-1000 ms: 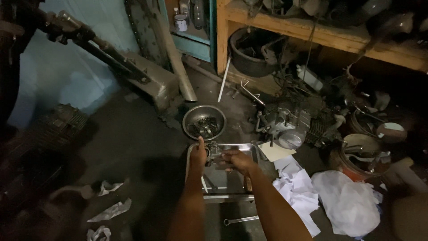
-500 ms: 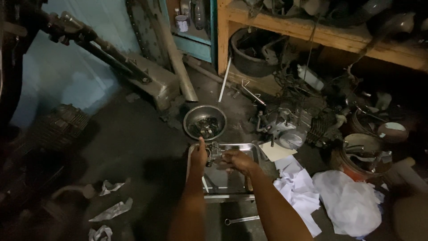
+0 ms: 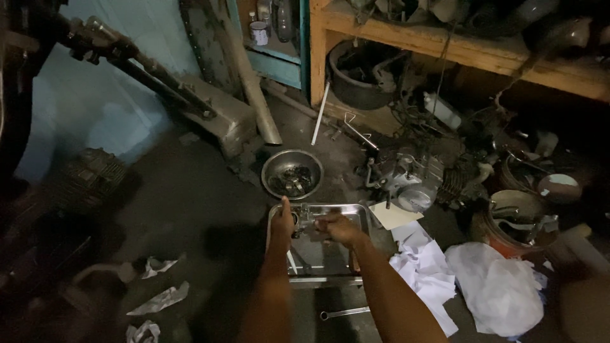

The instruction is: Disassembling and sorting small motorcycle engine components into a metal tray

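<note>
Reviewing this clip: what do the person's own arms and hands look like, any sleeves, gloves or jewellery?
Both forearms are bare up to the frame's bottom edge, no sleeves showing. The left hand and right hand wear no gloves. No watch or bracelet shows; in the dim light, rings cannot be told.

Two bare forearms reach forward from the bottom edge of the frame, angled toward each other so the hands meet at centre. The left hand (image 3: 282, 223) is turned on edge, thumb pointing straight up and away from the body, its fingers curled inward out of sight. The right hand (image 3: 338, 228) sits just beside it, knuckles up, wrist bent slightly inward, fingers folded down in a closed grip. The two hands are near touching at the fingertips, though the dim light hides exactly where they meet. Both arms are nearly straight, the right crossing in at the steeper angle.
</note>
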